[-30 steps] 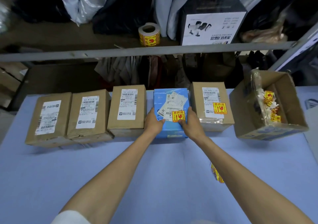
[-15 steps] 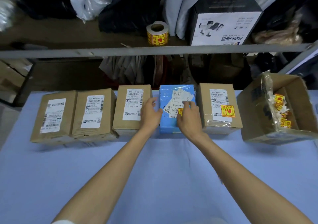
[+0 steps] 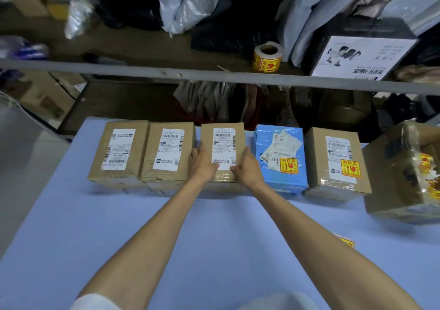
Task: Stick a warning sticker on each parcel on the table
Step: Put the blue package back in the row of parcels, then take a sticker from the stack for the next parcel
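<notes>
Both hands are on the middle parcel (image 3: 222, 147), third of five in the row along the far edge of the table (image 3: 71, 226). Left hand (image 3: 202, 164) clasps its near left edge, thumb on top. Right hand (image 3: 247, 168) clasps the near right corner the same way. I see no sticker in either hand.

My judgement: the two-handed hold steadies or squares the parcel before it is labelled.

Blue parcel (image 3: 279, 143) carries a sticker (image 3: 288, 165) at the near right of its top, overlapping the shipping slips. End parcel (image 3: 338, 147) carries a second sticker (image 3: 350, 168) in the same spot. First parcel (image 3: 116, 152), second parcel (image 3: 166, 152) and the middle one show none.

Spare stickers (image 3: 345, 240) lie on the table beside my right forearm. The roll (image 3: 267, 58) stands on the shelf (image 3: 119, 68) behind.

Stickers read 易碎品, red on yellow, above pictograms. The middle label's top line looks like "100 1953-00 771". The rest is too small to read.
</notes>
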Available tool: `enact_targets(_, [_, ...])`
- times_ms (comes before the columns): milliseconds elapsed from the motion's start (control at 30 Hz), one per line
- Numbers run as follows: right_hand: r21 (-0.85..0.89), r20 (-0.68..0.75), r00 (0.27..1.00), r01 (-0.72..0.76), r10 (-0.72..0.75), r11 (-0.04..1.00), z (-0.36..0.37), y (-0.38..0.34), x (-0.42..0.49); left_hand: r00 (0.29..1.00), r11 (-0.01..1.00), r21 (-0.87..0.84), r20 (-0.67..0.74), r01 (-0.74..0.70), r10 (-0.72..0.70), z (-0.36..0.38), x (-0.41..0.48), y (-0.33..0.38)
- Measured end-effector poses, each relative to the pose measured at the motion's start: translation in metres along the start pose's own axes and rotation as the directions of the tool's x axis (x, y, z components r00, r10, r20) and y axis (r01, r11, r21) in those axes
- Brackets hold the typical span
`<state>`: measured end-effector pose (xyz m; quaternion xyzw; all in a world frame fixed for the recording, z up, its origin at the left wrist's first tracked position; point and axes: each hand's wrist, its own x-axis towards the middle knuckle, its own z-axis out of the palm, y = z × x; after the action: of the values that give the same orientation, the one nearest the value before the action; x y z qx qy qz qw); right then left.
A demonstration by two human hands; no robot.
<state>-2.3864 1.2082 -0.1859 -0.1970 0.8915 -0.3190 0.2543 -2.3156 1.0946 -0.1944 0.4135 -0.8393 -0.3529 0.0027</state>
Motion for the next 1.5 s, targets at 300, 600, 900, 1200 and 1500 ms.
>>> enact_targets(300, [-0.036,0.024,0.999,0.047,-0.046,0.998,-0.003,0.025,-0.063,0.999,0.996,-0.087,-0.019,-0.027,0.025,0.015,-0.076,-0.029])
enact_targets(600, [0.187,0.01,0.997,0.07,-0.073,0.98,0.002,0.072,-0.14,0.997,0.94,-0.334,0.033,0.075,-0.068,0.017,-0.169,-0.049])
enact_targets(900, [0.372,0.093,0.995,-0.013,-0.024,0.928,-0.024,0.12,-0.193,0.995,0.904,-0.415,0.047,0.098,-0.086,0.056,-0.23,-0.041])
enact_targets(1200, [0.45,0.02,0.994,-0.104,0.106,0.887,-0.051,0.164,-0.21,0.978,0.933,-0.357,0.207,0.05,0.026,0.082,-0.235,0.004])
enact_targets(1500, [0.451,0.042,0.991,-0.135,0.13,0.883,-0.06,0.173,-0.204,0.968,0.936,-0.342,0.251,0.082,0.007,0.083,-0.232,0.004])
